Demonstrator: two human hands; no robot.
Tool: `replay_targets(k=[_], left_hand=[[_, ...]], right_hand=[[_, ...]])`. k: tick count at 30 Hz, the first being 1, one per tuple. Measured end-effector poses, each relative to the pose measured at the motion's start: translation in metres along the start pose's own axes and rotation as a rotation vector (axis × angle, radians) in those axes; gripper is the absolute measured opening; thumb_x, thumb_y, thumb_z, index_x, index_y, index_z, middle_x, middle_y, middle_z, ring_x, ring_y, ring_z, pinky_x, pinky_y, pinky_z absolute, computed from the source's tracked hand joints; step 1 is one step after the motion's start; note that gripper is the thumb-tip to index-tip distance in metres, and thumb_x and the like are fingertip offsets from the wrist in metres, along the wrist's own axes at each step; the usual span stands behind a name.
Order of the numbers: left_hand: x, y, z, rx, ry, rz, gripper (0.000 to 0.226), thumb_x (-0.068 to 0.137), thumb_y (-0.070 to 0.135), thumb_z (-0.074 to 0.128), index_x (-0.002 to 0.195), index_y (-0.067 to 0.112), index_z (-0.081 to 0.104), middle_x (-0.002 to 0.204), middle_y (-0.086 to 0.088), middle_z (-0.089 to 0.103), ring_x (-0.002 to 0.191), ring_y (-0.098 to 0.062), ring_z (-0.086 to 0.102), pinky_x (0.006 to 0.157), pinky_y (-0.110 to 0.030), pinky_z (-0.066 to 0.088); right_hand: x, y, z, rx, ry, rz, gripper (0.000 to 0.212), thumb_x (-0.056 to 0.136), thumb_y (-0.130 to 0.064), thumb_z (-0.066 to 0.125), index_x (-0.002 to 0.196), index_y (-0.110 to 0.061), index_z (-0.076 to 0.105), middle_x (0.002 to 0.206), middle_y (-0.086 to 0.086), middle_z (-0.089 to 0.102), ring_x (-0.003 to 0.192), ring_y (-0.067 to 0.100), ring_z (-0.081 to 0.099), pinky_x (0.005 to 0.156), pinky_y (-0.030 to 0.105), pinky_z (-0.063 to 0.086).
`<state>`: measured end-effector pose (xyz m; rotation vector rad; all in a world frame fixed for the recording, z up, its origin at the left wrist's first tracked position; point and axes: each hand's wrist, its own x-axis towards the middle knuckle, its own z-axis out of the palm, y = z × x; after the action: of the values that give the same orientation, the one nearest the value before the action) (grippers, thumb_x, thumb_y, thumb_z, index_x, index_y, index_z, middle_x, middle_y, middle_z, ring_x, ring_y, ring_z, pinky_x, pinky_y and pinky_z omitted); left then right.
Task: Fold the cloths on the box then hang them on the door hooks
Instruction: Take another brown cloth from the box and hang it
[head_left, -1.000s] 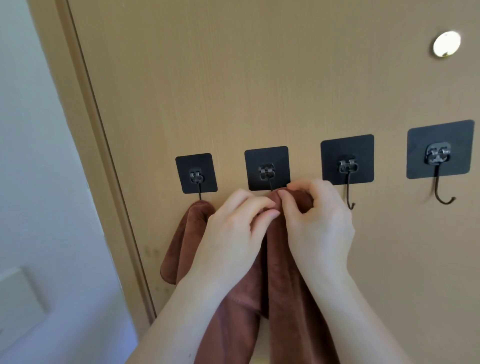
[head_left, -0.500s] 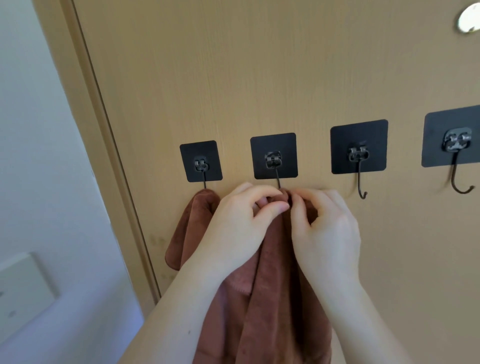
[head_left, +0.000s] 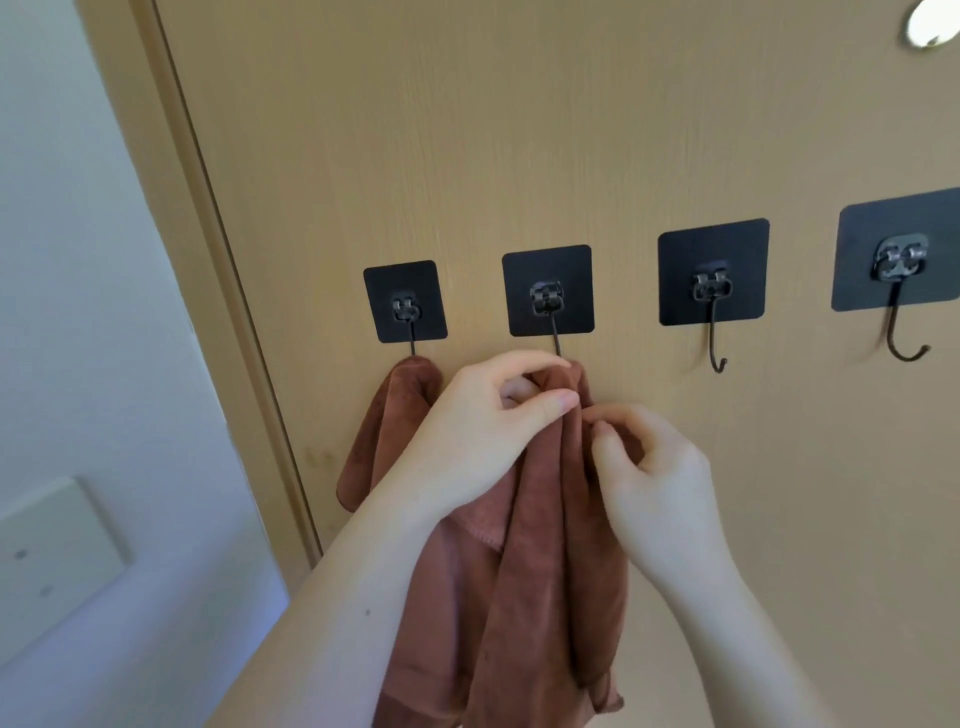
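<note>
Nearest, hanging down between both forearms: a brown microfibre cloth (head_left: 540, 571), its gathered top reaching up to the second hook (head_left: 550, 312) from the left, just above the hands. Gripping the bunched top of that cloth, fingers and thumb curled round it: the left hand (head_left: 483, 431). Pinching a fold of the same cloth a little lower, fingers curled in, thumb against the fabric: the right hand (head_left: 654, 478). Whether the cloth is already catching on the hook tip, cannot tell; the tip is hiding behind the fabric and fingers.

Hanging just left of the left hand, partly behind its wrist: another brown cloth (head_left: 384, 431), draping from the leftmost hook (head_left: 408, 306).

Sitting bare up and to the right of the right hand: a third hook (head_left: 714, 291), and further right a fourth hook (head_left: 901, 275), all four on black square adhesive pads sticking to the tan wood-grain door (head_left: 519, 130).

Showing far left of the left arm: a pale wall (head_left: 78, 312) carrying a white switch plate (head_left: 52, 561).
</note>
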<state>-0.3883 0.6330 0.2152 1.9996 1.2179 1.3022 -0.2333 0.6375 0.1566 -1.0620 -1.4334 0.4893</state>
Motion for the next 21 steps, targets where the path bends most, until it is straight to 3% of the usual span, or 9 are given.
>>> replay_targets(k=[5,7,10,12,15,19,21], left_hand=[[0.000,0.002,0.004,0.053,0.002,-0.009,0.012,0.097,0.037,0.064,0.108,0.044,0.064,0.091,0.000,0.072,0.089,-0.020,0.072,0.085,-0.053,0.060],[-0.001,0.004,0.006,0.057,-0.008,-0.017,0.011,0.100,0.039,0.059,0.108,0.046,0.063,0.091,-0.005,0.072,0.089,-0.028,0.071,0.083,-0.057,0.059],[-0.001,0.003,0.007,0.080,-0.037,-0.024,0.017,0.102,0.039,0.054,0.114,0.047,0.063,0.088,-0.006,0.069,0.088,-0.027,0.067,0.086,-0.057,0.058],[-0.003,0.002,0.007,0.056,-0.044,-0.026,0.016,0.101,0.039,0.056,0.114,0.046,0.064,0.075,-0.005,0.062,0.075,-0.020,0.061,0.087,-0.053,0.058],[-0.003,0.003,0.008,0.036,-0.023,-0.019,0.014,0.099,0.036,0.062,0.112,0.038,0.066,0.070,-0.003,0.062,0.068,-0.010,0.055,0.076,-0.036,0.055],[0.000,0.005,0.008,0.044,0.012,-0.009,0.011,0.098,0.032,0.064,0.108,0.032,0.071,0.073,-0.012,0.068,0.068,-0.012,0.058,0.071,-0.033,0.052],[0.001,0.003,0.007,0.022,0.019,-0.023,0.013,0.099,0.031,0.064,0.109,0.031,0.073,0.075,-0.001,0.072,0.072,-0.007,0.064,0.067,-0.024,0.053]], right_hand=[[-0.004,-0.004,-0.012,0.173,0.058,-0.043,0.032,0.091,-0.001,0.057,0.082,-0.025,0.076,0.079,-0.008,0.072,0.070,0.007,0.064,0.066,0.020,0.052],[-0.003,-0.008,-0.013,0.342,-0.029,0.006,0.037,0.092,0.008,0.050,0.081,-0.015,0.076,0.073,0.000,0.074,0.065,0.011,0.066,0.063,0.021,0.055],[0.003,-0.010,-0.017,0.512,-0.261,0.184,0.036,0.097,0.010,0.043,0.089,-0.002,0.075,0.078,0.014,0.077,0.072,0.023,0.074,0.068,0.027,0.061],[0.007,-0.009,-0.023,0.540,-0.451,0.283,0.032,0.100,0.005,0.043,0.097,0.001,0.074,0.088,0.021,0.078,0.084,0.031,0.077,0.075,0.031,0.064],[0.007,-0.004,-0.023,0.451,-0.680,0.334,0.030,0.104,-0.002,0.044,0.111,-0.001,0.073,0.102,0.019,0.078,0.099,0.031,0.077,0.090,0.039,0.061],[0.007,0.003,-0.015,0.441,-0.712,0.375,0.026,0.104,-0.008,0.050,0.117,-0.003,0.072,0.108,0.017,0.078,0.105,0.029,0.075,0.100,0.045,0.055],[0.004,0.006,-0.014,0.434,-0.742,0.394,0.025,0.104,-0.011,0.053,0.119,-0.005,0.072,0.110,0.015,0.078,0.106,0.028,0.075,0.101,0.044,0.055]])
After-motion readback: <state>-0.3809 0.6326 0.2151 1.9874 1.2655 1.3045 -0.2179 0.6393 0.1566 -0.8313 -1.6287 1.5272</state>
